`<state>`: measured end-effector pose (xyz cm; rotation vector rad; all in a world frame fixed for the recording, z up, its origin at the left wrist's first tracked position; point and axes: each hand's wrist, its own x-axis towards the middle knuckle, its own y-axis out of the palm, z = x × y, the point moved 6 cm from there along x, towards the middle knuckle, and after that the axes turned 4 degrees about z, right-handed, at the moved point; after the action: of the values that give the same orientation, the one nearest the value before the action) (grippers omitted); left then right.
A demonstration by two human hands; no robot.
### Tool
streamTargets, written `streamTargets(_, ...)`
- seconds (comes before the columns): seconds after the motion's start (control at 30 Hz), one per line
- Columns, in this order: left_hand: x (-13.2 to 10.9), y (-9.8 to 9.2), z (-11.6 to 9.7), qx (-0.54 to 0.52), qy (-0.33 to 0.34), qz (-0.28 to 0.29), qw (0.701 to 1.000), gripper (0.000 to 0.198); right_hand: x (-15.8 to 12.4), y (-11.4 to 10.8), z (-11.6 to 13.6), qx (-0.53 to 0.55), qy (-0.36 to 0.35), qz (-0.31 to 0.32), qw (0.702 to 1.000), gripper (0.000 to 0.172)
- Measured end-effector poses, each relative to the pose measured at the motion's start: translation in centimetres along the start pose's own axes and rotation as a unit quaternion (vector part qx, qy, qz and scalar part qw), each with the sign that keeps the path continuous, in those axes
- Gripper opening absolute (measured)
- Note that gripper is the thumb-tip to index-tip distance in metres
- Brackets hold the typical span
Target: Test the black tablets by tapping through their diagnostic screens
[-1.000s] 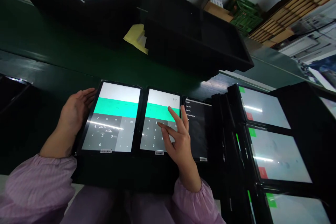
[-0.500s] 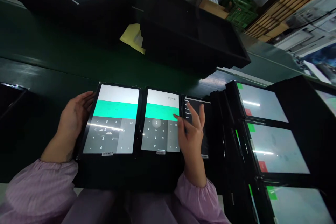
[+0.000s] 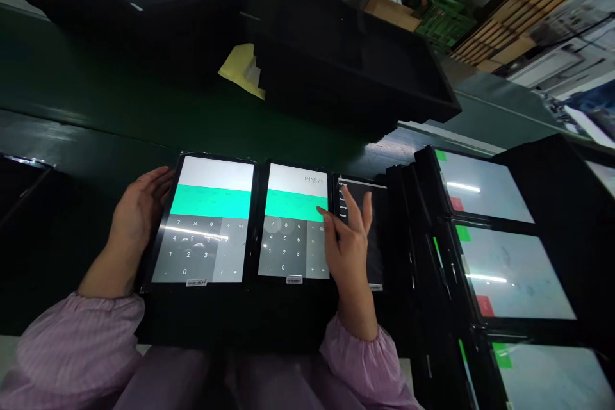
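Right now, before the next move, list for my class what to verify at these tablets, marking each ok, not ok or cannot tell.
Left hand against left tablet's edge: ok.
Calculator keypad showing on left tablet: ok.
Entry visible in middle tablet's display: ok.
Right hand's fingertip touching the middle tablet: cannot tell.
Menu on the dark right tablet readable: not ok, small and partly behind the hand.
Barcode label on left tablet: ok.

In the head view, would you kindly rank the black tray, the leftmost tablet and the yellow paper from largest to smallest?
Largest: the black tray
Next: the leftmost tablet, though it sits nearer the camera, so this order is unsure
Smallest: the yellow paper
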<state>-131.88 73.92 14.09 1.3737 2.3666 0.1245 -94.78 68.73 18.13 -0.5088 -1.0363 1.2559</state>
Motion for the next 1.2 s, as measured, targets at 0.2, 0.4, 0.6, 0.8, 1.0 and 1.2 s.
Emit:
streamTargets(0.2, 0.3, 0.2, 0.1, 0.014, 0.016, 0.013, 1.0, 0.025, 0.0, -0.3, -0.6, 0.017, 0.016, -0.006, 1.0, 0.035)
streamTargets(0.4, -0.1, 0.0, 1.7, 0.012, 0.007, 0.052, 0.999, 0.034, 0.1, -0.4, 0.7, 0.033, -0.009, -0.015, 0.999, 0.034)
streamTargets(0.6, -1.1, -0.5, 3.7, 0.091, -0.028, 0.107, 0.99, 0.058, -0.3, 2.1, 6.8, 0.064, -0.071, 0.029, 0.995, 0.035)
streamTargets(0.8, -1.4, -0.3, 3.1, 0.085, -0.008, 0.121, 0.989, 0.055, -0.1, 5.6, 11.3, 0.042, -0.085, 0.11, 0.989, 0.038)
streamTargets(1.0, -1.9, -0.2, 3.1, 0.058, -0.034, 0.114, 0.991, 0.053, 0.2, 6.1, 11.4, 0.004, -0.088, 0.121, 0.989, 0.038)
streamTargets(1.2, -1.6, -0.2, 2.2, 0.116, -0.052, 0.175, 0.976, 0.059, 0.3, 5.5, 10.8, 0.018, -0.083, 0.099, 0.991, 0.037)
